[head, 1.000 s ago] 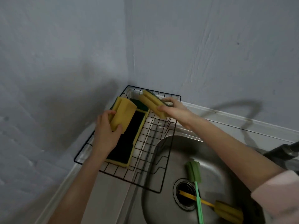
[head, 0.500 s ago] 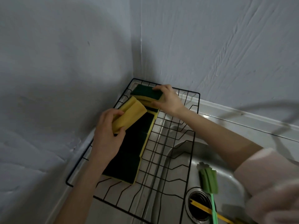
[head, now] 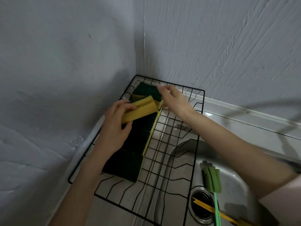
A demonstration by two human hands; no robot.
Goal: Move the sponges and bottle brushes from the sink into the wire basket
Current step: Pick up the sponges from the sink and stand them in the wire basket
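A black wire basket [head: 198, 128] sits in the wall corner, partly over the steel sink [head: 234, 181]. A row of yellow sponges with dark green tops [head: 130, 154] lies along its left side. My left hand [head: 114, 129] grips a yellow sponge [head: 140, 109] just above that row. My right hand [head: 175, 100] holds the end of a green-topped sponge [head: 146, 91] resting at the basket's back corner. A green bottle brush [head: 211, 178] lies in the sink, its handle running past the drain. A yellow brush handle [head: 210, 211] crosses the drain; its head is out of sight.
Grey walls close in behind and to the left of the basket. The drain [head: 202, 207] lies at the sink's bottom. A steel counter ledge [head: 244, 121] runs along the back wall to the right.
My right hand has set its sponge down green side up in the basket's back corner. My left hand has carried the yellow sponge slightly toward the back of the row.
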